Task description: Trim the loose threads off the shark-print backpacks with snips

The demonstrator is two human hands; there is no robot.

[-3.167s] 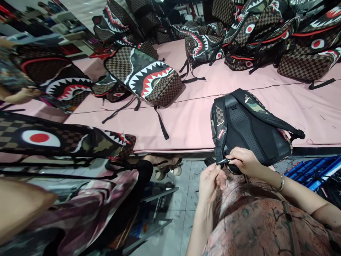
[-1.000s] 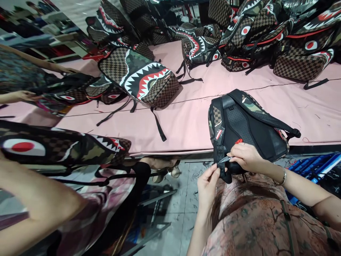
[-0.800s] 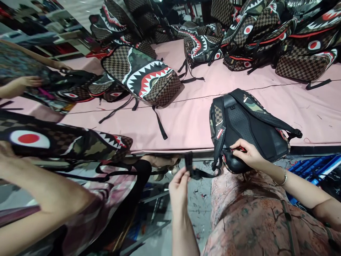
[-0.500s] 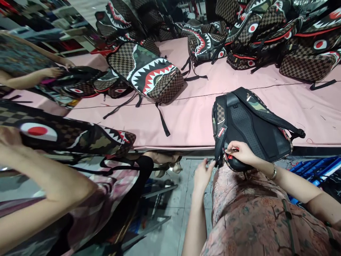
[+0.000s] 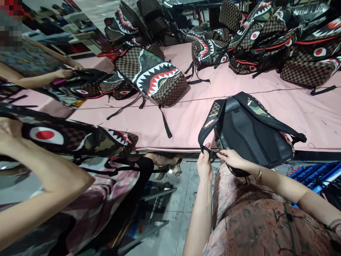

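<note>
A black backpack (image 5: pixel 247 131) lies back side up at the table's front edge, its padded back panel and both shoulder straps showing. My left hand (image 5: pixel 205 165) is closed on the lower end of the left shoulder strap (image 5: pixel 206 129), near its buckle, and holds it out beside the bag. Close by, my right hand (image 5: pixel 231 158) pinches the thin webbing at the bag's lower left corner. The fingertips of both hands nearly meet there. On the right, the other shoulder strap (image 5: pixel 277 122) lies loose across the bag.
The pink-covered table (image 5: pixel 186 121) bears a shark-mouth backpack (image 5: pixel 160 80) and several more bags at the back. At the left, a co-worker's arm (image 5: pixel 50 177) is beside another bag (image 5: pixel 80 135); a second person handles bags farther back. Blue racks (image 5: pixel 314 174) stand below right.
My left hand has taken hold of the strap end and drawn it out to the left. My right hand has moved left from the red piece to the webbing.
</note>
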